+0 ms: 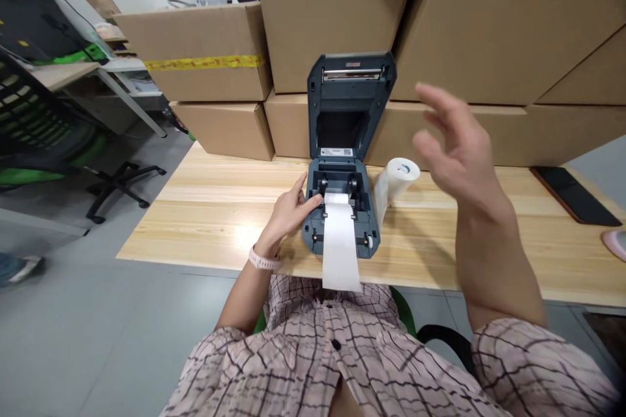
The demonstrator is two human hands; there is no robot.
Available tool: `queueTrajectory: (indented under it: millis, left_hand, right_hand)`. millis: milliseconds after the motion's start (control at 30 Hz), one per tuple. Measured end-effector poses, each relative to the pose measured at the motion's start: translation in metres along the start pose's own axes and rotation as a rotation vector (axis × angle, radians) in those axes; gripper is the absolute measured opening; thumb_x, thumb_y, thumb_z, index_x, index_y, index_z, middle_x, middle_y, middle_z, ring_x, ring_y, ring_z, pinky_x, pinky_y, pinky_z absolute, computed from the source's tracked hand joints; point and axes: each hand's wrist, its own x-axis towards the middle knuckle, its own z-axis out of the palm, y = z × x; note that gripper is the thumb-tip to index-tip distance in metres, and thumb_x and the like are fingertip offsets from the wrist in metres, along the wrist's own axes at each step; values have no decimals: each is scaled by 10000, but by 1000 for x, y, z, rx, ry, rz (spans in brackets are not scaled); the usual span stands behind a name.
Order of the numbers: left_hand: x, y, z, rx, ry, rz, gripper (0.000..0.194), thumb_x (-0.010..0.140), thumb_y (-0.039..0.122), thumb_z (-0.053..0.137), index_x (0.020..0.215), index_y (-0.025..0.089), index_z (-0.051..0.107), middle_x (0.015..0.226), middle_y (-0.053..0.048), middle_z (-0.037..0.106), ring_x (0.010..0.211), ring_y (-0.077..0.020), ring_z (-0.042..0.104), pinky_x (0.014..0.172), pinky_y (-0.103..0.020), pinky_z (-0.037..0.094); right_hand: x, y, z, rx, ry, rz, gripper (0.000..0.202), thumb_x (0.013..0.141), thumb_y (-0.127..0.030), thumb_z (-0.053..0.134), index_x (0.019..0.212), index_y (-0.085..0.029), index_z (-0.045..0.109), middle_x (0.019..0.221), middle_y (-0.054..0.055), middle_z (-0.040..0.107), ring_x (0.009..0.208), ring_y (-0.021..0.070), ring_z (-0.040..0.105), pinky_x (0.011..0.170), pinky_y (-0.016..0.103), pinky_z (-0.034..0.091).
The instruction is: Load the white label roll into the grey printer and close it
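Note:
A dark grey label printer stands on the wooden table in front of me with its lid raised. From inside it a white paper strip runs forward over the front and hangs past the table's edge. My left hand grips the printer's left side wall, its thumb over the inner rim and its fingers along the outside. Lifted above the table on the right, my right hand is slightly blurred, with fingers apart and nothing in it. Just right of the printer stands a white paper roll, partly unwound.
Cardboard boxes are stacked along the back of the wooden table. A dark phone lies at the far right, beside a pinkish round object cut off by the frame. An office chair stands on the left.

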Motion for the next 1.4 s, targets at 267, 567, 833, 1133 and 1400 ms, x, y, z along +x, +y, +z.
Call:
queueTrajectory:
  millis: [267,567,833,1133,1400]
  left_hand:
    - [-97,-17,-1,-123,268,-127,530,942,408,600,1411,165,644,773,13,575,673,-125,511,614,-243,422]
    - [-96,-23,10,-181,176,-153,460,918,381,613,1306,152,706,761,11,595,668,-121,516,638,-259,438]
    - [-92,-16,3,-414,316,-112,651,951,547,617,1517,239,522,1391,-132,643,1257,-254,623,1037,-406,531]
    - [-54,12,30,-637,39,-152,1144,838,559,759,1690,259,57,1758,-127,215,1626,-346,204,1322,-490,206]
    - [-53,10,37,-571,90,-74,1005,843,572,742,1644,230,241,1735,-135,275,1588,-330,295,1275,-430,312]
  right_hand:
    - [67,27,36,65,8,56,616,1047,-686,335,1568,-359,299,1716,-25,333,1575,170,327,1331,488,283]
    - [117,38,40,210,-106,298,836,1013,-798,117,1494,-238,510,1384,-11,700,1348,200,589,1168,381,444]
    - [-47,-30,50,108,41,-110,474,1128,-454,290,1357,-237,644,1400,48,690,1371,235,595,1192,487,453]
    - [-143,-37,84,-145,-52,-146,412,1109,-315,342,1409,-218,606,1425,106,684,1426,257,557,1234,527,370]
    - [-142,-34,95,-128,21,-122,380,1104,-327,349,1359,-235,614,1365,105,703,1385,260,574,1211,519,386]
